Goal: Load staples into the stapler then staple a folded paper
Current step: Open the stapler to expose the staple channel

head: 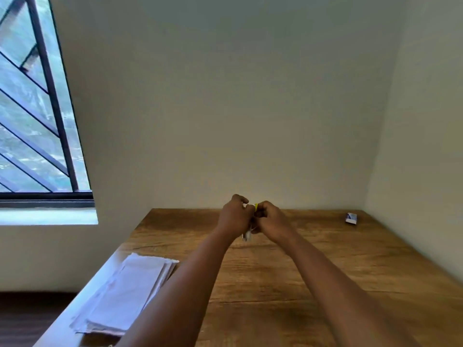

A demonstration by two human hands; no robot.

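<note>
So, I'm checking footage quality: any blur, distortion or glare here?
Head view: wide-angle bending tilts the window and walls; the hands and stapler are soft and small, its state unreadable; window light glares on the paper and table edge.

Soft daylight from the window (37,96) at left; blurry, wide-angle distorted edges.

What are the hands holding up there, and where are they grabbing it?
Both the left hand and right hand clasp the small stapler between them, one on each side; the exact grip is hidden.
</note>
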